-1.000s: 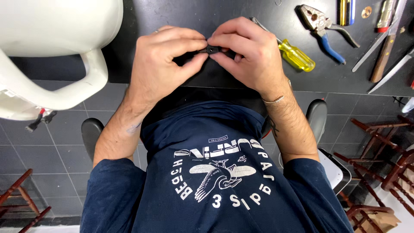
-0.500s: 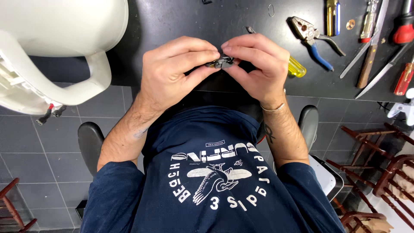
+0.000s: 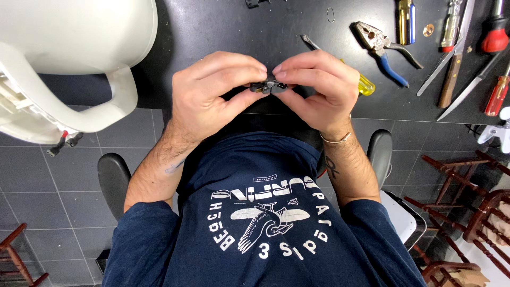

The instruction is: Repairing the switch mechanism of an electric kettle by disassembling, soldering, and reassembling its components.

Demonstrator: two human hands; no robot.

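Pinched shut, both hands' grips, left hand and right hand, hold what looks like a small dark part.

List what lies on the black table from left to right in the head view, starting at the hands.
Left hand → small dark part → right hand → yellow-handled screwdriver → blue-handled pliers → wooden-handled knife → red-handled screwdriver.

1. My left hand and right hand have slid lower in view since a second ago, now working at the near edge of the black tabletop.
2. The small dark metal part pinched between my fingertips shows more now; earlier the fingers nearly covered it.
3. The yellow-handled screwdriver is now mostly hidden behind my right hand.
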